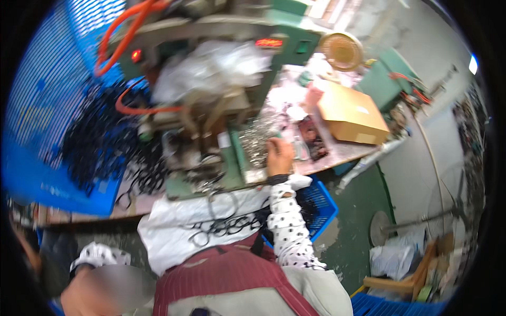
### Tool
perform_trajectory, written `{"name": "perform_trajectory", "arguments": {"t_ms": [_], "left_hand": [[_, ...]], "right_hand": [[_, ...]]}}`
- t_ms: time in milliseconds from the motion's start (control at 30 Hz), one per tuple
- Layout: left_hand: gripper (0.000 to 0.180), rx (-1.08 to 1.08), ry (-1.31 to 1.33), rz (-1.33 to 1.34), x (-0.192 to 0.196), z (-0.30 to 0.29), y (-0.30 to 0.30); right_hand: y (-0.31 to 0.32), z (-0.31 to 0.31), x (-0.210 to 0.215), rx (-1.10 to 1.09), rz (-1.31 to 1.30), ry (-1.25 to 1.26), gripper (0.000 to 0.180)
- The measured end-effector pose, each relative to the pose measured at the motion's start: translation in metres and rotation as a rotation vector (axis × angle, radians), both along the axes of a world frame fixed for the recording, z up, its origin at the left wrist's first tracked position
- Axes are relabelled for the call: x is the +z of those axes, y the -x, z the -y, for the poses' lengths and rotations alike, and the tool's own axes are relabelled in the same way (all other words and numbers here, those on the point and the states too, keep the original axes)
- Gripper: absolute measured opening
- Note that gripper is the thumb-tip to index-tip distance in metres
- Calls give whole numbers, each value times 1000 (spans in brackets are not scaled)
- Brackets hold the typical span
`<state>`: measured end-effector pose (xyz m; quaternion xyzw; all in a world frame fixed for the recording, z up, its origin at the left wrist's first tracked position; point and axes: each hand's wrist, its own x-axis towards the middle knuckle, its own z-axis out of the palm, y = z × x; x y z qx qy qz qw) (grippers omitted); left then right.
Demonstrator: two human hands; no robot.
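My right hand (279, 156) reaches forward onto the bench and rests in a pile of small shiny metal parts (258, 138) next to the green machine (211, 105); whether it grips any I cannot tell. My left hand (87, 295) is low at the bottom left, blurred, with a spotted sleeve cuff above it; its fingers are not clear. Thin black cord loops (224, 225) lie on the white cloth (174, 231) over my lap.
A blue perforated crate (58, 137) with a heap of black loops stands at the left. A cardboard box (350, 113) lies on the bench to the right. A blue basket (319, 203) sits under the bench. Orange hoses (118, 39) loop over the machine.
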<state>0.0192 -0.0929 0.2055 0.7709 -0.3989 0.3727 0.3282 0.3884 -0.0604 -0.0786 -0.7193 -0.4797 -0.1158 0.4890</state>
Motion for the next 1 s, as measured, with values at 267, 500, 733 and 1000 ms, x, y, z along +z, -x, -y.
{"name": "perform_trajectory", "arguments": {"t_ms": [267,500,733,1000], "left_hand": [[28,857,-254,-987,-48,22,47],[21,1727,126,-818,-188,-94,66],[29,1795,-166,-659,-240,-154,41],[19,1655,1050,-28,-226,-156,30]], "right_hand": [[-6,-1,-2,109,-56,-4,13],[2,-2,5,123,-396,106,14],[-9,1,-1,143,-157,50,17],[37,-8,48,363,-507,-45,17]]}}
